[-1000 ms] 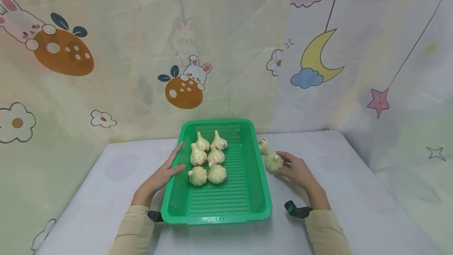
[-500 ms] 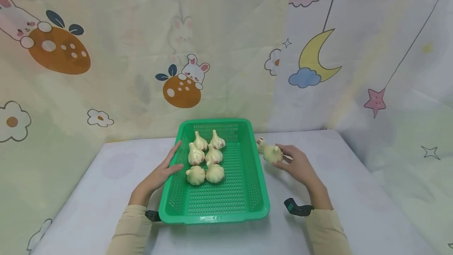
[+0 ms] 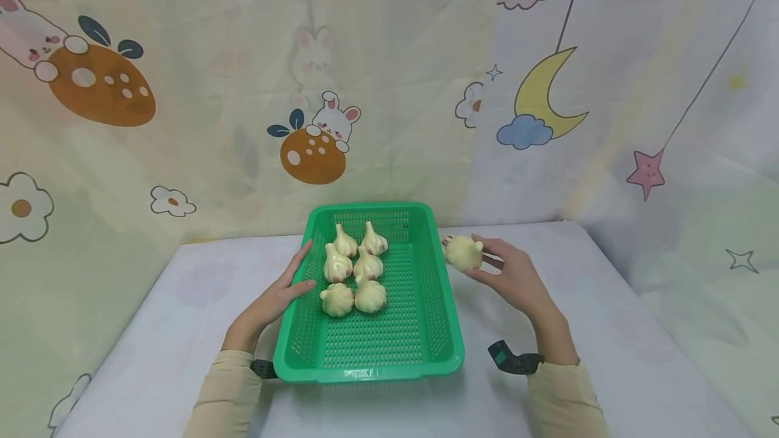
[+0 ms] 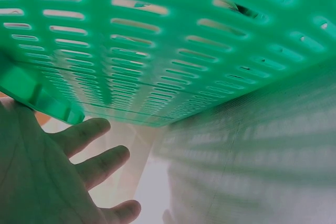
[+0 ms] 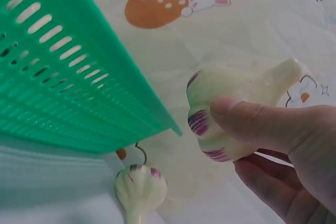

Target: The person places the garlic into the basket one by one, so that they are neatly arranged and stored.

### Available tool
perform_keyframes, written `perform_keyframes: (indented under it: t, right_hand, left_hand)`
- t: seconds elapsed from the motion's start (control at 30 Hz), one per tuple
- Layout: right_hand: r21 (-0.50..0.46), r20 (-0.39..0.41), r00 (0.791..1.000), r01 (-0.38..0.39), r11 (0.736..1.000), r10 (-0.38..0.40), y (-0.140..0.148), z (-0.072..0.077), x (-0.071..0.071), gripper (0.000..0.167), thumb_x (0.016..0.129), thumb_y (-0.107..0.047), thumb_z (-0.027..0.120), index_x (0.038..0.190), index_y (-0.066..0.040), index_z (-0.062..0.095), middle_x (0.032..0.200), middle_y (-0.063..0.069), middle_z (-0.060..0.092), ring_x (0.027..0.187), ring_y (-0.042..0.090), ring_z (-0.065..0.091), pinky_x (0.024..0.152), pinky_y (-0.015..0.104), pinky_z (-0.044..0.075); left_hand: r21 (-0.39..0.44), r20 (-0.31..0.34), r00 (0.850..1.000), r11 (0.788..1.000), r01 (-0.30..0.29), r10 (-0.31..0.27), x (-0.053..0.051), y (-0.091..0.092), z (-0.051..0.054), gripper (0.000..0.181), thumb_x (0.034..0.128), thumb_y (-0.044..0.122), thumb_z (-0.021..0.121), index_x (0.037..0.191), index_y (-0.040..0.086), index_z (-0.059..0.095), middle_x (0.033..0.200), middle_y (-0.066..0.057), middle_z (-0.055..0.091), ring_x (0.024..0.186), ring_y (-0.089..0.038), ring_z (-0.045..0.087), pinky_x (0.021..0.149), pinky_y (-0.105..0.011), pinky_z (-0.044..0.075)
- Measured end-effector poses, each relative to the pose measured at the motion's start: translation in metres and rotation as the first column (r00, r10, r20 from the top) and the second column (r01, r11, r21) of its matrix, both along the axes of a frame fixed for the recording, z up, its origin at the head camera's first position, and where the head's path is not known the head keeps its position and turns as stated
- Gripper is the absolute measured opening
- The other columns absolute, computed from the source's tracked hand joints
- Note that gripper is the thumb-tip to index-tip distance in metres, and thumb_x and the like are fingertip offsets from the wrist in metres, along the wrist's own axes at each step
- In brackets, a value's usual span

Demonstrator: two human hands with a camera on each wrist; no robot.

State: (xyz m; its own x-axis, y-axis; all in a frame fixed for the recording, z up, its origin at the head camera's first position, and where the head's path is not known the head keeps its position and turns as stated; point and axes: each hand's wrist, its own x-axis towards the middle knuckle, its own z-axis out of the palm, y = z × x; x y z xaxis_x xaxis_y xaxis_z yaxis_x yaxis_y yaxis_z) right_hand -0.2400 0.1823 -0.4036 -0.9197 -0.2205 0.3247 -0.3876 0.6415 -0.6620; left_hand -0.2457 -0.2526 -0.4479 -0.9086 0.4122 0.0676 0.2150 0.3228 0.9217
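My right hand [image 3: 511,276] pinches a garlic bulb [image 3: 464,253] between thumb and fingers, just outside the right rim of the green basket [image 3: 450,330]. The right wrist view shows this bulb raised, its purple-streaked end towards the basket and its stem pointing away. Below it, a second garlic bulb [image 5: 140,187] lies on the table beside the basket; the held one mostly hides it from the head camera. My left hand [image 3: 274,299] rests on the basket's left rim. Its fingers [image 4: 102,166] spread fairly straight along the outside.
Several garlic bulbs [image 3: 369,265] stand in paired rows in the left part of the basket. The white table [image 3: 207,296] extends on both sides. A printed cloth [image 3: 402,120] hangs behind the table. Black wrist cameras [image 3: 514,360] sit on both wrists.
My right hand has lifted the garlic bulb off the table and carried it slightly away from me, towards the back. The left hand stays at the basket's rim.
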Motion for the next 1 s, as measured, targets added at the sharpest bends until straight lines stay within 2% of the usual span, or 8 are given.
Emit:
perform_keyframes:
  t: [0.13, 0.33, 0.43, 0.67, 0.83, 1.0]
  right_hand:
    - [0.013, 0.008, 1.000, -0.005, 1.000, 0.005, -0.006, 0.005, 0.004, 0.067, 0.077, -0.017, 0.079, 0.137, -0.005, 0.051, 0.132, 0.014, 0.057, 0.119, 0.031, 0.058, 0.089, 0.040, 0.052]
    - [0.009, 0.008, 0.999, -0.037, 0.999, 0.037, -0.017, 0.012, 0.011, 0.066, 0.077, -0.018, 0.079, 0.137, -0.009, 0.051, 0.135, 0.011, 0.056, 0.119, 0.030, 0.058, 0.089, 0.037, 0.053]
    - [0.000, -0.001, 0.997, -0.072, 0.997, 0.072, -0.024, 0.014, 0.014, 0.065, 0.077, -0.015, 0.079, 0.136, -0.012, 0.052, 0.135, 0.009, 0.056, 0.120, 0.029, 0.057, 0.089, 0.037, 0.053]
    - [-0.005, -0.019, 0.986, -0.164, 0.986, 0.164, -0.044, 0.018, 0.020, 0.062, 0.074, -0.009, 0.080, 0.131, -0.007, 0.055, 0.131, 0.008, 0.058, 0.118, 0.026, 0.058, 0.087, 0.030, 0.054]
    - [-0.018, 0.003, 0.975, -0.224, 0.974, 0.224, -0.059, 0.017, 0.023, 0.059, 0.074, -0.005, 0.080, 0.129, -0.010, 0.058, 0.123, 0.004, 0.059, 0.116, 0.023, 0.058, 0.087, 0.030, 0.054]
    - [-0.026, 0.040, 0.963, -0.267, 0.963, 0.268, -0.070, 0.016, 0.027, 0.059, 0.075, -0.005, 0.079, 0.129, -0.012, 0.057, 0.123, 0.002, 0.059, 0.118, 0.022, 0.057, 0.088, 0.032, 0.053]
  left_hand:
    - [-0.002, -0.003, 1.000, 1.000, 0.000, 0.000, 0.000, 0.000, -0.002, 0.071, 0.1008, 0.019, 0.043, 0.154, 0.029, -0.004, 0.160, -0.004, -0.011, 0.146, -0.036, -0.009, 0.109, -0.070, 0.004]
    - [0.012, 0.003, 1.000, 1.000, 0.019, -0.019, 0.001, 0.001, -0.001, 0.071, 0.1009, 0.018, 0.042, 0.154, 0.028, -0.005, 0.160, -0.007, -0.013, 0.146, -0.039, -0.008, 0.109, -0.069, 0.005]
    - [0.014, 0.016, 1.000, 1.000, 0.011, -0.011, 0.001, 0.001, 0.000, 0.072, 0.1007, 0.020, 0.043, 0.154, 0.030, -0.005, 0.160, -0.006, -0.013, 0.146, -0.038, -0.008, 0.110, -0.068, 0.006]
    - [0.001, 0.016, 1.000, 1.000, 0.001, -0.001, -0.001, 0.000, 0.002, 0.072, 0.1007, 0.022, 0.043, 0.153, 0.032, -0.005, 0.160, -0.004, -0.012, 0.147, -0.036, -0.007, 0.110, -0.068, 0.006]
    - [-0.001, 0.014, 1.000, 1.000, -0.003, 0.003, -0.001, 0.000, 0.002, 0.072, 0.1005, 0.022, 0.043, 0.153, 0.033, -0.004, 0.160, -0.005, -0.012, 0.146, -0.037, -0.008, 0.109, -0.069, 0.005]
    - [0.016, 0.014, 1.000, 1.000, 0.008, -0.008, -0.001, 0.002, 0.001, 0.071, 0.1009, 0.020, 0.043, 0.154, 0.029, -0.004, 0.160, -0.006, -0.013, 0.146, -0.038, -0.008, 0.110, -0.069, 0.004]
